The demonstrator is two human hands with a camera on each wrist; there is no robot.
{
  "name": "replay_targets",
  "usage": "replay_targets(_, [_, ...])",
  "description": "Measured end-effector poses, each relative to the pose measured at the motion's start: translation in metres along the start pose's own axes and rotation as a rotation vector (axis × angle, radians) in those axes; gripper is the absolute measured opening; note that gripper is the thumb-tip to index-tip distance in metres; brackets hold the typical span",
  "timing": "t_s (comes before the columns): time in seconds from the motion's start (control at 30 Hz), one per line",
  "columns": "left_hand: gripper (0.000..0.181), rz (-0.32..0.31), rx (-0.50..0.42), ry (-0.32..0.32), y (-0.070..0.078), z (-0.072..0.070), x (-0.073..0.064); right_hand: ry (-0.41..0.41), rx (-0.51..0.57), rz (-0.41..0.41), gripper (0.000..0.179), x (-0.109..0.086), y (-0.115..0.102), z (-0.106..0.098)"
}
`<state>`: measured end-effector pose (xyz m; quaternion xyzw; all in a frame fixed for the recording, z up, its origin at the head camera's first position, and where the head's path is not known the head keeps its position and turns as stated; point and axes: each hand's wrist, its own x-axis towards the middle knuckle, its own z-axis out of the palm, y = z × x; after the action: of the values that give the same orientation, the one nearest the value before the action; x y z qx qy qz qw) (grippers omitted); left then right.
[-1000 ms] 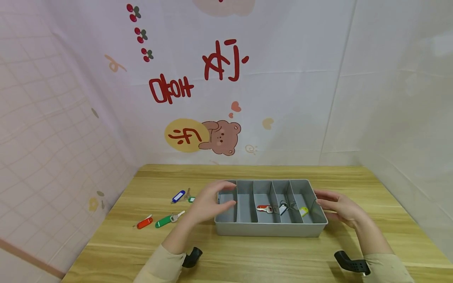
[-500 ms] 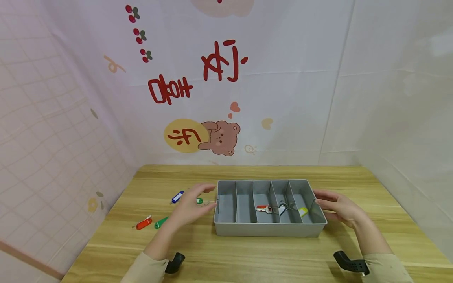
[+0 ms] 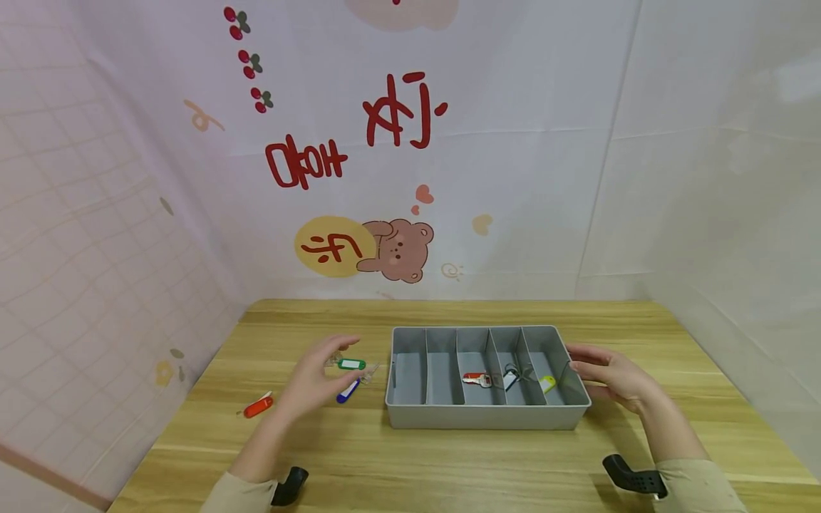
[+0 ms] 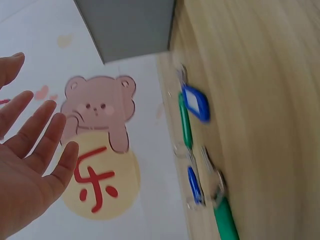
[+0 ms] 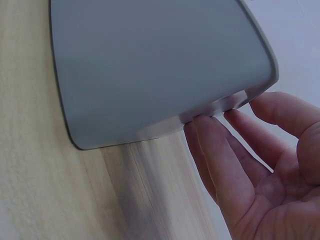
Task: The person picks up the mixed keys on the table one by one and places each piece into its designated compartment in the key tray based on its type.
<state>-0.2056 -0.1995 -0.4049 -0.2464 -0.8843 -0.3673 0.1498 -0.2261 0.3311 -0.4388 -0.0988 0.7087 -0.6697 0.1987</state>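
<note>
My left hand (image 3: 316,385) hovers over the table left of the grey compartment tray (image 3: 487,417), fingers parted and holding nothing. Near its fingertips lie a green key tag (image 3: 351,364) and a blue key tag (image 3: 348,390) with a key. In the left wrist view another blue tag (image 4: 195,185) and another green tag (image 4: 227,220) appear; the hand hides them in the head view. My right hand (image 3: 616,377) touches the tray's right end with its fingertips. Inside the tray are a red-tagged key (image 3: 477,379), a dark-edged tag (image 3: 510,378) and a yellow tag (image 3: 547,384), each in its own compartment.
A red key tag (image 3: 258,407) lies further left on the wooden table (image 3: 462,470). A printed cloth (image 3: 526,178) stands as a backdrop behind and beside the table.
My left hand has moved left from over the tray's left end, uncovering the blue and green tags beside the tray. The right hand stays at the tray's end.
</note>
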Motion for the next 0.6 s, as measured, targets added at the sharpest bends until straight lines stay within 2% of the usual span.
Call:
replay_targets(0.3, [0.054, 0.037, 0.057, 0.018, -0.029, -0.020, -0.016, -0.008, 0.019, -0.006, 0.055, 0.000, 0.001, -0.001])
replay_targets(0.6, [0.054, -0.006, 0.084, 0.071, -0.048, -0.041, -0.030, -0.005, -0.004, -0.004, 0.055, 0.000, 0.001, 0.000])
